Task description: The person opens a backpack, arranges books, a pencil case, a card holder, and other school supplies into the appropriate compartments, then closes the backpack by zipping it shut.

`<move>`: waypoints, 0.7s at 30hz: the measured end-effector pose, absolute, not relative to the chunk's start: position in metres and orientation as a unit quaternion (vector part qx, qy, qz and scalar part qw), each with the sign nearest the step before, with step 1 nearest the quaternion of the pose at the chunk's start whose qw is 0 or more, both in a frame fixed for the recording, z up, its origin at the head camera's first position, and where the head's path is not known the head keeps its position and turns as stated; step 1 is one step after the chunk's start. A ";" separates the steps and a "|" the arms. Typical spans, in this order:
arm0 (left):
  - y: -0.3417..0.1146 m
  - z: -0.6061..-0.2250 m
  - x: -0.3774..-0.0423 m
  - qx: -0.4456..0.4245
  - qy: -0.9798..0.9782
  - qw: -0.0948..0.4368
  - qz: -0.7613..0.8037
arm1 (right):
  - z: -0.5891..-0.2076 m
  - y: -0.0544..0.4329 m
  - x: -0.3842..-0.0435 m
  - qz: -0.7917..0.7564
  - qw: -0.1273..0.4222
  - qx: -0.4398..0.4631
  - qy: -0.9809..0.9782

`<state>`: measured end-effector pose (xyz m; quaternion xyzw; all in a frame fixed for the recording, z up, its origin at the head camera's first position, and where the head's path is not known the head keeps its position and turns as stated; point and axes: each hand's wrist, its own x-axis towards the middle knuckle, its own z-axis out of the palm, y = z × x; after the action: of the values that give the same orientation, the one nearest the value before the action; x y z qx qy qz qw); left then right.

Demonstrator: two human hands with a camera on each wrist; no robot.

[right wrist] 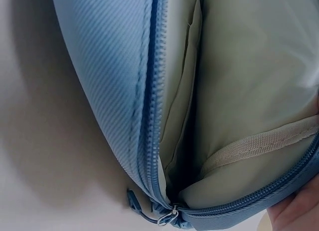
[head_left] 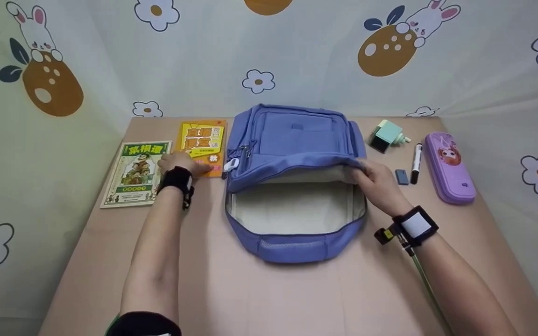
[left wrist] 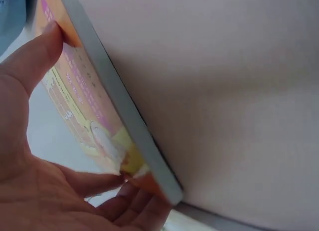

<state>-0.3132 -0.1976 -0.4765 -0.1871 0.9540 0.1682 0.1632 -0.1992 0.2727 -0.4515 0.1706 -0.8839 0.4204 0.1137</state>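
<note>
A blue backpack (head_left: 292,140) lies on the table with its main compartment unzipped and the pale lining (right wrist: 249,66) showing. My right hand (head_left: 381,184) grips the right edge of its lifted flap; only part of that hand (right wrist: 299,208) appears in the right wrist view. To the left of the bag, my left hand (head_left: 179,163) holds the lower end of an orange and yellow book (head_left: 203,133). The left wrist view shows the thumb on the cover and the other fingers at the book's side edge, some tips hidden. A green-bordered book (head_left: 133,186) lies just left of that hand.
Right of the backpack are a mint-and-black blocky item (head_left: 387,134), a small blue eraser-like block (head_left: 402,177), a white marker with a black cap (head_left: 417,161) and a purple pencil case (head_left: 449,165). A patterned curtain (head_left: 306,56) hangs behind the table.
</note>
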 end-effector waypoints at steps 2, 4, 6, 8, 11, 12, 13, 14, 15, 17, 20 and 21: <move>-0.199 -0.475 -0.314 -0.202 0.951 0.160 0.174 | -0.451 0.273 -0.199 0.422 0.105 0.168 -0.885; -0.200 -0.473 -0.314 -0.217 0.945 0.152 0.191 | -0.451 0.273 -0.199 0.421 0.101 0.166 -0.886; -0.202 -0.469 -0.314 -0.223 0.943 0.143 0.203 | -0.451 0.273 -0.199 0.422 0.098 0.165 -0.886; -0.204 -0.465 -0.312 -0.217 0.944 0.136 0.207 | -0.451 0.273 -0.199 0.422 0.099 0.165 -0.886; -0.208 -0.460 -0.308 -0.203 0.944 0.127 0.225 | -0.451 0.273 -0.199 0.418 0.102 0.167 -0.887; -0.209 -0.458 -0.306 -0.197 0.943 0.125 0.237 | -0.452 0.273 -0.199 0.416 0.105 0.168 -0.888; -0.210 -0.458 -0.305 -0.189 0.941 0.122 0.251 | -0.452 0.273 -0.199 0.415 0.106 0.168 -0.888; -0.211 -0.458 -0.304 -0.182 0.937 0.117 0.272 | -0.452 0.273 -0.200 0.414 0.107 0.168 -0.888; -0.212 -0.459 -0.303 -0.173 0.932 0.115 0.298 | -0.452 0.273 -0.200 0.412 0.108 0.168 -0.889; -0.214 -0.460 -0.302 -0.156 0.918 0.110 0.348 | -0.453 0.273 -0.200 0.411 0.108 0.168 -0.890; -0.218 -0.461 -0.300 -0.133 0.899 0.113 0.403 | -0.452 0.272 -0.199 0.409 0.109 0.165 -0.891; -0.220 -0.461 -0.299 -0.130 0.893 0.116 0.416 | -0.452 0.272 -0.199 0.409 0.108 0.164 -0.891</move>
<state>-0.2992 -0.2201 -0.4610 -0.1297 0.8926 0.4159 0.1162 -0.1989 0.2721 -0.4523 0.1643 -0.8912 0.4088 0.1083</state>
